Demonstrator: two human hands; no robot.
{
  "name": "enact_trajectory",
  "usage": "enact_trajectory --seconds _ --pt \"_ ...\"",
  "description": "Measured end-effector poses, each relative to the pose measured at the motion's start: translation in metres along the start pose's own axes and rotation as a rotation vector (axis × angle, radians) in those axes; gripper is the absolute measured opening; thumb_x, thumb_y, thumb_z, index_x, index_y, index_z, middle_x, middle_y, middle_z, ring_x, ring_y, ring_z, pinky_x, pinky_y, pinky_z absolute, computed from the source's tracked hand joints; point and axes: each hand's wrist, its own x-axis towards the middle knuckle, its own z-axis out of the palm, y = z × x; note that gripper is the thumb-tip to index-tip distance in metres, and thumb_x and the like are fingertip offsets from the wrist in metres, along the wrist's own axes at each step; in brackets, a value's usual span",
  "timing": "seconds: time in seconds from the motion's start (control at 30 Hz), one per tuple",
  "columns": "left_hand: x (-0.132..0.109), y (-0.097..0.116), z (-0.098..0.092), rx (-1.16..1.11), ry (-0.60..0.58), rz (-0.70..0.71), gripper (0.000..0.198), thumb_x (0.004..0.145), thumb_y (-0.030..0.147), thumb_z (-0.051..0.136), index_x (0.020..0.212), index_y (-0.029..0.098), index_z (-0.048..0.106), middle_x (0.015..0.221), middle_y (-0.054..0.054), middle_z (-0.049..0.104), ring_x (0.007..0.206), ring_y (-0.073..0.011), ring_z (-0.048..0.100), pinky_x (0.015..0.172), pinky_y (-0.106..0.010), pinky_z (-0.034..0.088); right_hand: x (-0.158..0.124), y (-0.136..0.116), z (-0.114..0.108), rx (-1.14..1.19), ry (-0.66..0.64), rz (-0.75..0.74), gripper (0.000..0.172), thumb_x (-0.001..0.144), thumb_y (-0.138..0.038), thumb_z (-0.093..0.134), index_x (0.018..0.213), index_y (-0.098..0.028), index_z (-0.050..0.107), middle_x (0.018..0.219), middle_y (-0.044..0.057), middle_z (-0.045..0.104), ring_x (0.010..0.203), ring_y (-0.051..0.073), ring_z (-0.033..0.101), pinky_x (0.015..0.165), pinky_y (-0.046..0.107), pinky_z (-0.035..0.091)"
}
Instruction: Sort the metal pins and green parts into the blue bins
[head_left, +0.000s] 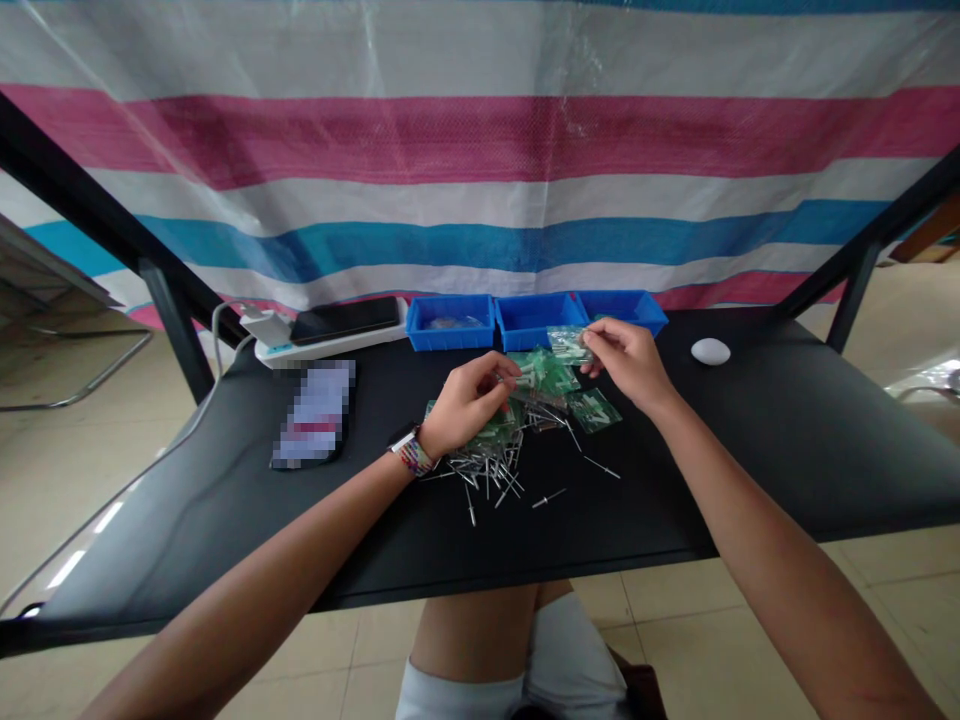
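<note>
My right hand (621, 358) pinches a small clear plastic bag with green print (567, 346), held up in front of the blue bins. To its left, my left hand (466, 402) rests over the pile with fingers curled and closed; whatever lies between its fingertips is hidden. Several similar green-printed bags (546, 374) are heaped between the hands, and one bag (595, 410) lies below my right hand. Loose silver pop rivets (487, 470) spread out from under the heap toward the near edge. My left wrist and palm cover part of the pile.
Three blue bins, left (450, 338), middle (517, 336) and right (646, 316), line the table's back. A black phone (345, 320) lies on a white power strip (330, 349). A blurred-out phone-shaped object (313, 415) is at left, a white rounded object (710, 351) at right.
</note>
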Motion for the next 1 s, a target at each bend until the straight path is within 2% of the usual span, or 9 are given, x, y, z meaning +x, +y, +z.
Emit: enact_trajectory --seconds 0.07,0.13,0.23,0.37,0.47,0.67,0.83,1.0 --pt "0.000 -0.001 0.001 -0.049 0.023 -0.009 0.019 0.098 0.036 0.066 0.105 0.018 0.064 0.092 -0.002 0.067 0.065 -0.0115 0.068 0.058 -0.022 0.052 -0.004 -0.008 0.011 0.205 -0.061 0.082 0.040 0.081 -0.061 0.082 0.083 -0.022 0.072 0.071 0.000 0.067 0.055 0.019 0.068 0.051 0.031 0.057" --pt "0.001 -0.002 0.001 -0.107 0.040 -0.023 0.023 0.097 0.040 0.069 0.106 0.019 0.062 0.095 -0.001 0.066 0.065 -0.0107 0.068 0.058 -0.022 0.052 -0.009 -0.016 0.018 0.308 -0.124 0.128 0.041 0.078 -0.061 0.085 0.085 -0.022 0.073 0.072 -0.001 0.068 0.056 0.019 0.070 0.054 0.033 0.062" --pt "0.002 -0.002 0.001 -0.161 0.032 -0.018 0.026 0.097 0.042 0.071 0.107 0.019 0.061 0.092 0.000 0.064 0.065 -0.0105 0.067 0.059 -0.022 0.054 -0.015 -0.024 0.021 0.354 -0.196 0.142 0.037 0.082 -0.056 0.086 0.090 -0.021 0.076 0.076 0.000 0.071 0.060 0.019 0.073 0.061 0.035 0.066" --pt "0.001 0.000 0.000 -0.116 0.013 0.031 0.027 0.097 0.043 0.072 0.102 0.018 0.063 0.090 -0.001 0.064 0.066 -0.0106 0.066 0.058 -0.022 0.051 -0.019 -0.028 0.020 0.361 -0.229 0.125 0.032 0.085 -0.051 0.085 0.093 -0.020 0.078 0.082 0.002 0.074 0.064 0.019 0.075 0.065 0.036 0.068" --pt "-0.001 0.002 0.001 -0.078 0.038 0.032 0.026 0.096 0.042 0.074 0.096 0.018 0.062 0.077 0.001 0.063 0.063 -0.0112 0.063 0.056 -0.021 0.048 -0.023 -0.027 0.027 0.363 -0.255 0.143 0.034 0.086 -0.052 0.083 0.094 -0.020 0.077 0.081 0.003 0.074 0.065 0.020 0.075 0.064 0.037 0.068" --pt "0.000 0.002 0.001 -0.149 0.058 0.025 0.028 0.094 0.039 0.076 0.087 0.019 0.058 0.067 0.003 0.060 0.058 -0.0104 0.061 0.054 -0.021 0.046 -0.033 -0.024 0.047 0.337 -0.217 0.169 0.032 0.088 -0.048 0.080 0.104 -0.021 0.072 0.094 0.002 0.074 0.065 0.017 0.073 0.063 0.033 0.064" --pt "0.001 0.002 0.001 -0.154 0.083 0.007 0.028 0.091 0.037 0.078 0.086 0.019 0.059 0.065 0.004 0.061 0.055 -0.0098 0.061 0.052 -0.020 0.045 -0.033 -0.022 0.047 0.262 -0.180 0.124 0.028 0.084 -0.043 0.083 0.096 -0.020 0.073 0.082 0.000 0.068 0.060 0.013 0.064 0.056 0.028 0.054" --pt "0.002 0.003 0.001 -0.164 0.093 -0.002 0.027 0.091 0.039 0.079 0.088 0.019 0.060 0.063 0.004 0.062 0.053 -0.0108 0.063 0.052 -0.020 0.047 -0.030 -0.024 0.044 0.269 -0.241 0.127 0.026 0.083 -0.041 0.083 0.094 -0.018 0.075 0.078 -0.002 0.065 0.055 0.010 0.057 0.054 0.027 0.048"
